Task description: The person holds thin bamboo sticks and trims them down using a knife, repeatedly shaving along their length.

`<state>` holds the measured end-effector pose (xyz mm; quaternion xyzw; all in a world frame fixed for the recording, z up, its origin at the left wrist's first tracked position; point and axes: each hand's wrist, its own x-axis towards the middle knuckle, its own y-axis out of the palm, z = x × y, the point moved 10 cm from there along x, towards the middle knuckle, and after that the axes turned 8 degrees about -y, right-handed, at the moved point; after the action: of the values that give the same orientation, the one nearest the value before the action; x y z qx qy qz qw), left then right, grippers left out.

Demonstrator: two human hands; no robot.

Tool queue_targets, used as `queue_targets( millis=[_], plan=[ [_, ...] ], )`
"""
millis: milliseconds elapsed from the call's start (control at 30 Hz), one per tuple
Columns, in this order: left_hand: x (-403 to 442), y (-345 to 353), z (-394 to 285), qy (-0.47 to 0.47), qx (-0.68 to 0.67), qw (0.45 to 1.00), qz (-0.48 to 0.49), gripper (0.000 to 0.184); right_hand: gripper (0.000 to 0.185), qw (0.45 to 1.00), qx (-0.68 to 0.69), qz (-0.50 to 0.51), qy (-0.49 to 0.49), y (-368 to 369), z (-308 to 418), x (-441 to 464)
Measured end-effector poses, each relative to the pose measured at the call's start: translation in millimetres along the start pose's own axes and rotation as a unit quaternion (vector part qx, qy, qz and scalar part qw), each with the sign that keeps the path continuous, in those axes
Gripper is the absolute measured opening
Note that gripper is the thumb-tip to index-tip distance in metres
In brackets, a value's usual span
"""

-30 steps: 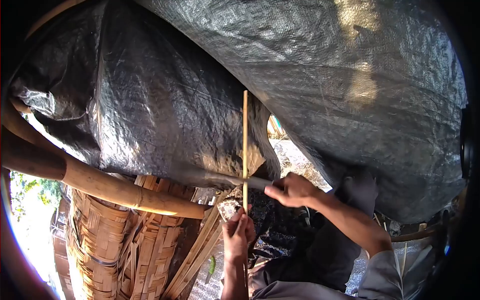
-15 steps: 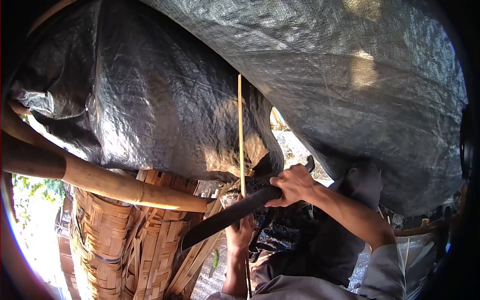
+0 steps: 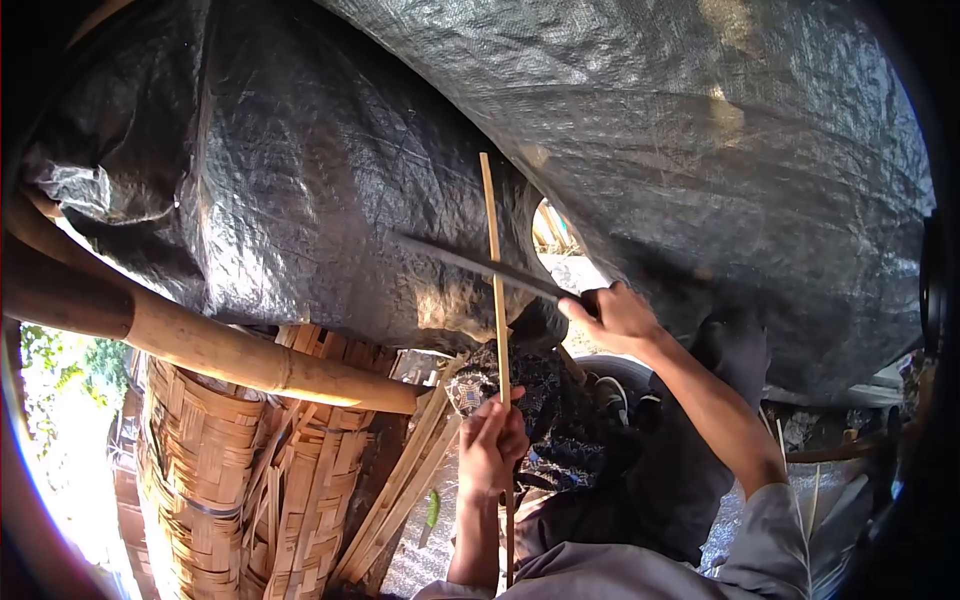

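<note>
My left hand [image 3: 490,445] is closed around a long, thin bamboo strip [image 3: 497,270] that stands nearly upright, its top end well above the hand and its lower end running down past my wrist. In my right hand [image 3: 620,320] is the handle of a large dark knife [image 3: 490,268]. The blade points to the left and lies across the strip's upper half, well above my left hand. Whether the edge touches the strip I cannot tell. Beneath my left hand, a dark patterned cloth [image 3: 560,440] covers part of my lap.
Woven bamboo baskets [image 3: 205,450] stand at the lower left, with loose bamboo strips [image 3: 400,490] leaning beside them. A thick bamboo pole [image 3: 260,365] juts in from the left. Dark plastic sheeting [image 3: 300,190] hangs ahead, and more sheeting [image 3: 720,180] covers the upper right.
The knife has gone up the strip from close to my left hand, and its blade has swung from pointing down-left to up-left. The strip leans slightly more to the left at its top.
</note>
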<state>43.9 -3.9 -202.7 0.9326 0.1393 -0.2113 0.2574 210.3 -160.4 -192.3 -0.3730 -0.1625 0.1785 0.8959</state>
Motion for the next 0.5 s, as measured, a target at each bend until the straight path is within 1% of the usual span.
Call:
queue_targets(
  millis=[33, 67, 100, 133, 167, 200, 267, 333, 400, 433, 467, 500],
  plan=[
    [4, -2, -1, -0.004, -0.029, 0.999, 0.013, 0.027, 0.068, 1.0, 0.001, -0.002, 0.001, 0, 0, -3],
    [8, -8, -3, -0.004, -0.027, 1.0, 0.013, 0.027, 0.068, 0.999, -0.026, 0.022, -0.031, 5, 7, -5],
    [13, -7, 0, -0.026, -0.101, 0.993, 0.056, 0.027, 0.068, 0.995, -0.053, 0.047, -0.066, 11, 14, -7],
    [17, -5, 2, -0.045, -0.174, 0.979, 0.098, 0.028, 0.068, 0.993, -0.058, 0.075, -0.077, 15, 19, -9],
    [22, -14, 7, -0.065, -0.224, 0.968, 0.095, 0.027, 0.061, 0.991, -0.057, 0.077, -0.098, 16, 26, -11],
    [25, -21, 8, -0.063, -0.224, 0.968, 0.091, 0.027, 0.053, 0.988, -0.055, 0.079, -0.118, 18, 32, -13],
    [21, -7, 16, -0.126, -0.314, 0.922, 0.186, 0.024, 0.054, 0.987, -0.055, 0.065, -0.135, 17, 39, -17],
    [17, -2, 17, -0.123, -0.313, 0.921, 0.194, 0.025, 0.054, 0.986, -0.054, 0.052, -0.149, 19, 40, -19],
    [19, -14, 28, -0.124, -0.277, 0.947, 0.107, 0.025, 0.055, 0.985, -0.053, 0.031, -0.161, 20, 39, -18],
    [20, -16, 31, -0.114, -0.253, 0.955, 0.108, 0.025, 0.058, 0.988, -0.062, 0.057, -0.133, 22, 36, -18],
    [19, -15, 36, -0.117, -0.25, 0.955, 0.107, 0.025, 0.058, 0.988, -0.06, 0.056, -0.13, 21, 37, -18],
    [19, -20, 37, -0.09, -0.168, 0.979, 0.069, 0.024, 0.064, 0.987, -0.069, 0.061, -0.135, 21, 38, -19]
  ],
)
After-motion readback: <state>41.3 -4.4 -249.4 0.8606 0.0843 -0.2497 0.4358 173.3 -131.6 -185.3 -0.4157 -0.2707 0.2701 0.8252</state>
